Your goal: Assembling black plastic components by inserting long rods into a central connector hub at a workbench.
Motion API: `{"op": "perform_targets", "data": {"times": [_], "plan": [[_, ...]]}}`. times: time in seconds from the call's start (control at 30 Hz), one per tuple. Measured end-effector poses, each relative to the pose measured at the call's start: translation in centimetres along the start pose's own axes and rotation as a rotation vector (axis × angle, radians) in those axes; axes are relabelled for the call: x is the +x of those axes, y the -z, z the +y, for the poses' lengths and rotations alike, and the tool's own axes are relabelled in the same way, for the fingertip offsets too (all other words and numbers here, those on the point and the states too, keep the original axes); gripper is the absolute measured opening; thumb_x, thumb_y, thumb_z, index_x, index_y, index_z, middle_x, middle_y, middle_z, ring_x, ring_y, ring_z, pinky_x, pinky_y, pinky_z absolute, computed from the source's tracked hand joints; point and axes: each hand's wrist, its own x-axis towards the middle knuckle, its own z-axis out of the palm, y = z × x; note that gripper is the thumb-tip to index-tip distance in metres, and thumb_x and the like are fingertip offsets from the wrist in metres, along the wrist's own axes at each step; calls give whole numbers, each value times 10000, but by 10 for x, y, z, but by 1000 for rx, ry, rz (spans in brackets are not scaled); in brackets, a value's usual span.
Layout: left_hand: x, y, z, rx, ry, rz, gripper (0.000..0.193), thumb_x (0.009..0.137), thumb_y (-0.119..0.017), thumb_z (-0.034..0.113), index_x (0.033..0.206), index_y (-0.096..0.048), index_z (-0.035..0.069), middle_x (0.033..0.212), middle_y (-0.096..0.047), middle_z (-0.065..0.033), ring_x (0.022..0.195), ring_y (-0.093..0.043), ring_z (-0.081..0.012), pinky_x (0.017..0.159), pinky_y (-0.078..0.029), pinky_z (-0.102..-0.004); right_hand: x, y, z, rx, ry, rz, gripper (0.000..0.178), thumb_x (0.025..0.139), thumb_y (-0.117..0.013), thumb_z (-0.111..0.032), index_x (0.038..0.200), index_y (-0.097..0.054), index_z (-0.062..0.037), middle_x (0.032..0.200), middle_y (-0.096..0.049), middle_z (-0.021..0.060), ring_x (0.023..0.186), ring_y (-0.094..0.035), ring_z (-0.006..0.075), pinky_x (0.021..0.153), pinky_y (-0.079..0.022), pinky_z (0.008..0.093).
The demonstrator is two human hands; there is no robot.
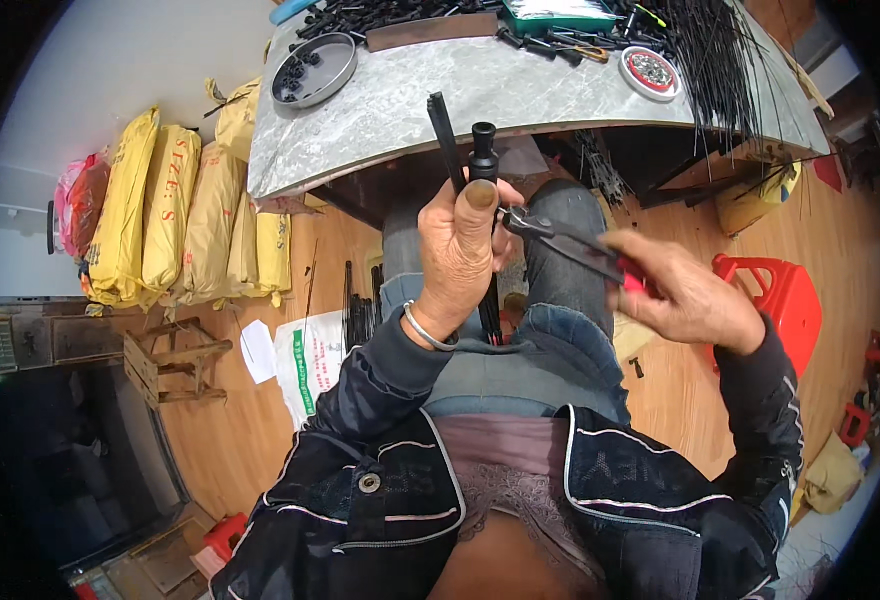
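Note:
My left hand (452, 255) is wrapped round a black cylindrical fitting (482, 152) with a flared top, held upright above my lap. A bundle of thin black rods (444, 130) sticks up beside the fitting, in the same grip. Darker lengths run down below the hand toward my lap. My right hand (690, 292) is closed on the red grips of a pair of pincers (572, 246). The pincers' jaws reach the fingers of my left hand, beside the fitting. What lies between the jaws is hidden.
Ahead stands a grey marble-patterned table (410, 105). On it are a grey round tray (332, 75) of small black parts, a white dish (652, 72) of metal bits and black rods (725, 70). Yellow sacks (172, 205) line the left; a red plastic stool (785, 300) stands right.

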Motion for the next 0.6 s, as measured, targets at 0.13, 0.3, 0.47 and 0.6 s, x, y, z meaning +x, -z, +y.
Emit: {"op": "perform_targets", "data": {"times": [0.13,0.3,0.47,0.6], "plan": [[0,5,1,-3,16,-10,563,890,-541,569,876,-578,7,578,-467,16,451,-430,-40,408,-330,-191,-2,-17,-16,439,-265,1,218,941,-559,-205,879,-582,3,685,-613,91,581,-609,174,566,-477,276],[1,1,4,29,23,-80,584,854,-557,594,868,-586,10,591,-474,23,448,-437,-33,405,-340,-185,-13,-86,11,1733,-98,-440,470,853,-665,-443,805,-507,-3,519,-520,73,372,-523,162,322,-411,284],[-4,-1,5,22,19,-74,582,858,-560,590,857,-585,8,573,-459,25,439,-429,-35,400,-333,-188,2,-35,14,1207,-304,-549,309,742,-712,-90,780,-407,-50,529,-527,103,365,-529,210,345,-447,299],[3,3,0,-20,25,5,573,873,-552,579,849,-581,8,555,-449,28,437,-423,-36,395,-327,-194,12,-19,-1,347,-152,-184,264,727,-560,1,971,-462,21,645,-560,148,550,-598,262,520,-488,322]]}}
